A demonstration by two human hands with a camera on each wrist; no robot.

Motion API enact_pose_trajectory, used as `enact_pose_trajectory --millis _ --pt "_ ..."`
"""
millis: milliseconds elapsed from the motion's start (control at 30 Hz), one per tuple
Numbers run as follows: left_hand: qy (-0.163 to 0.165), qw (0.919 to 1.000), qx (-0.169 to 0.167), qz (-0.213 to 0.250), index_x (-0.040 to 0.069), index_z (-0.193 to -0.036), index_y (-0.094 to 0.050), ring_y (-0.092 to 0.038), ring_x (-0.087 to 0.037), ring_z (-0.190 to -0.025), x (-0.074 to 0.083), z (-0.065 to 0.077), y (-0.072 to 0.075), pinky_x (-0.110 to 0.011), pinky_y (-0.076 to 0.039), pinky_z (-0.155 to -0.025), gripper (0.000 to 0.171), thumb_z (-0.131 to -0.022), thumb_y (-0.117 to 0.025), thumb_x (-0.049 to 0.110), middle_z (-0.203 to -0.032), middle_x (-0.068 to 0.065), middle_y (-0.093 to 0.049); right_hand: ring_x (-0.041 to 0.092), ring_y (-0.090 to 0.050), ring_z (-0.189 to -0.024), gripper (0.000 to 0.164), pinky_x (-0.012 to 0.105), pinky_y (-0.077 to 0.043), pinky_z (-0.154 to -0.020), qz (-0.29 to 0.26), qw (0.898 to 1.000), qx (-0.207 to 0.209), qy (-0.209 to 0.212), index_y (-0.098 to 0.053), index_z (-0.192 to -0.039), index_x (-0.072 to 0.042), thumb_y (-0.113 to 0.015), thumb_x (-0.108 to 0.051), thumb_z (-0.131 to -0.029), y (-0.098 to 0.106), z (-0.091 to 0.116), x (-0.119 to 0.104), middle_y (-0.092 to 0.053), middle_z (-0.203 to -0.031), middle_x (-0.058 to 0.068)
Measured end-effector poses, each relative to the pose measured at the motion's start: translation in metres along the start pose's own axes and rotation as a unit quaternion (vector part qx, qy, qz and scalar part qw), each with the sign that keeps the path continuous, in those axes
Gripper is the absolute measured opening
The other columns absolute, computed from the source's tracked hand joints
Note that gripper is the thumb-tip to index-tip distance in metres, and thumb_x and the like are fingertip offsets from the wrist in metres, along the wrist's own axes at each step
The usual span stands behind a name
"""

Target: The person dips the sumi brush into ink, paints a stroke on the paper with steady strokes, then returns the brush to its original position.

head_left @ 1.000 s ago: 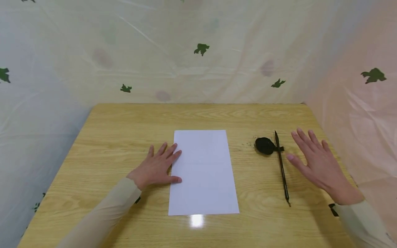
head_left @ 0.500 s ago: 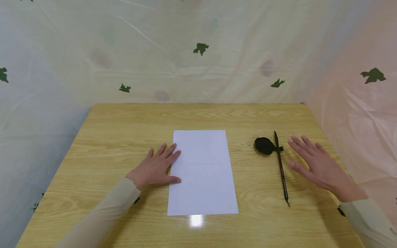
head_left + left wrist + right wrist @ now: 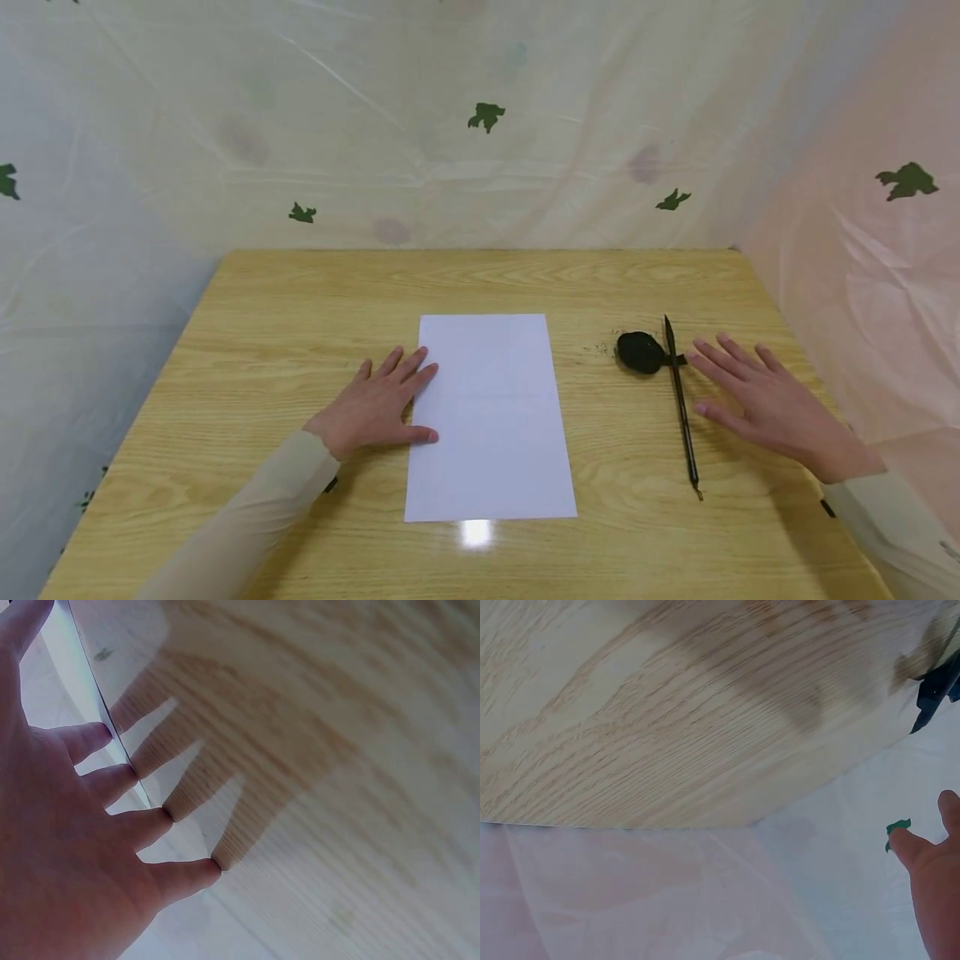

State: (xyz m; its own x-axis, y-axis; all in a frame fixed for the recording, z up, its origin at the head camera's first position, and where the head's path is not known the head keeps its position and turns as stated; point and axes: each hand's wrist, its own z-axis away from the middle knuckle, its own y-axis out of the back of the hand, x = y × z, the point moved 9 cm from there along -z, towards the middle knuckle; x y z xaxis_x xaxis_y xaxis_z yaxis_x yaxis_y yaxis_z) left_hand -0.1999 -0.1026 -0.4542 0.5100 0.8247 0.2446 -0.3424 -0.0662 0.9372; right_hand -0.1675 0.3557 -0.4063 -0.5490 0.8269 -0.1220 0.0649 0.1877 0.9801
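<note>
A white sheet of paper point(image 3: 495, 417) lies flat on the wooden table point(image 3: 300, 292). My left hand point(image 3: 378, 408) rests spread at its left edge, thumb and two fingertips on the sheet; in the left wrist view the fingertips of that hand point(image 3: 82, 832) press down along the paper's edge. To the right, a dark calligraphy brush point(image 3: 683, 421) leans with its tip pointing away, across the short handle of a round black ink dish point(image 3: 639, 353). My right hand point(image 3: 772, 408) hovers just right of the brush, fingers straight and holding nothing. Dish and brush point(image 3: 937, 694) show at the right wrist view's edge.
Black ink specks point(image 3: 602, 348) mark the table left of the dish. A pale curtain point(image 3: 450, 183) with green bird shapes hangs behind the table, and a pinkish curtain point(image 3: 885, 275) hangs close along the right edge.
My right hand has moved left and lower toward the brush, its fingertips now near the dish's handle. The left hand, paper, dish and brush stay in place.
</note>
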Motion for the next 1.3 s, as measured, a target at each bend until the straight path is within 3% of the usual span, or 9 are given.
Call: enact_pose_trajectory --millis 267,600,767,900,1000,1167,1300 --pt "-0.001 1.0000 0.002 0.000 0.015 -0.165 -0.029 -0.012 -0.044 -0.156 0.001 0.001 0.001 -0.076 -0.019 -0.115 0.102 -0.088 -0.064 0.073 -0.173 -0.011 -0.014 0.021 -0.013 -0.159 0.077 0.047 0.000 -0.127 0.022 0.999 -0.005 0.049 -0.042 -0.160 -0.018 -0.075 -0.040 -0.094 -0.005 -0.002 -0.009 -0.035 -0.167 0.008" --pt "0.000 1.0000 0.001 -0.002 0.015 -0.165 -0.028 -0.011 -0.044 -0.157 0.000 0.001 0.000 -0.075 -0.018 -0.115 0.103 -0.089 -0.063 0.074 -0.173 -0.010 -0.013 0.022 -0.021 -0.157 0.071 0.044 -0.002 -0.127 0.042 0.996 0.000 0.081 -0.051 -0.154 -0.015 -0.077 -0.038 -0.092 -0.004 -0.003 -0.018 -0.035 -0.167 0.005" --pt "0.001 1.0000 0.001 -0.001 0.015 -0.165 -0.028 -0.011 -0.044 -0.157 0.000 0.001 0.000 -0.075 -0.018 -0.115 0.103 -0.088 -0.063 0.074 -0.173 -0.010 -0.013 0.022 -0.023 -0.156 0.066 0.043 -0.001 -0.127 0.058 0.992 0.008 0.109 -0.053 -0.152 -0.015 -0.074 -0.039 -0.094 -0.006 -0.002 -0.021 -0.045 -0.161 0.009" --pt "0.001 1.0000 0.000 0.001 0.016 -0.165 -0.028 -0.011 -0.043 -0.157 0.000 0.001 0.000 -0.074 -0.018 -0.116 0.103 -0.088 -0.063 0.074 -0.173 -0.010 -0.012 0.022 -0.025 -0.156 0.057 0.040 0.000 -0.127 0.065 0.989 0.012 0.135 -0.058 -0.148 -0.013 -0.067 -0.042 -0.100 -0.010 -0.001 -0.023 -0.053 -0.154 0.014" --pt "0.000 1.0000 0.000 0.002 0.016 -0.165 -0.028 -0.010 -0.043 -0.157 -0.001 0.001 -0.001 -0.074 -0.017 -0.116 0.103 -0.088 -0.063 0.074 -0.173 -0.010 -0.012 0.023 -0.029 -0.155 0.052 0.039 0.000 -0.127 0.065 0.986 0.018 0.151 -0.061 -0.145 -0.013 -0.053 -0.047 -0.106 -0.013 0.000 -0.025 -0.056 -0.151 0.015" --pt "0.001 1.0000 0.000 0.002 0.016 -0.165 -0.028 -0.011 -0.044 -0.157 -0.001 0.001 0.000 -0.074 -0.017 -0.116 0.103 -0.088 -0.063 0.075 -0.173 -0.010 -0.012 0.020 -0.028 -0.155 0.056 0.036 0.001 -0.126 0.064 0.982 0.029 0.173 -0.063 -0.142 -0.013 -0.033 -0.050 -0.112 -0.015 0.000 -0.029 -0.054 -0.153 0.009" --pt "0.000 1.0000 0.001 0.002 0.016 -0.165 -0.028 -0.011 -0.044 -0.157 -0.001 0.000 0.000 -0.074 -0.017 -0.116 0.103 -0.088 -0.063 0.074 -0.173 -0.010 -0.012 0.016 -0.028 -0.154 0.056 0.034 0.001 -0.126 0.064 0.980 0.034 0.188 -0.064 -0.140 -0.013 -0.030 -0.047 -0.113 -0.016 -0.001 -0.034 -0.051 -0.156 0.006"
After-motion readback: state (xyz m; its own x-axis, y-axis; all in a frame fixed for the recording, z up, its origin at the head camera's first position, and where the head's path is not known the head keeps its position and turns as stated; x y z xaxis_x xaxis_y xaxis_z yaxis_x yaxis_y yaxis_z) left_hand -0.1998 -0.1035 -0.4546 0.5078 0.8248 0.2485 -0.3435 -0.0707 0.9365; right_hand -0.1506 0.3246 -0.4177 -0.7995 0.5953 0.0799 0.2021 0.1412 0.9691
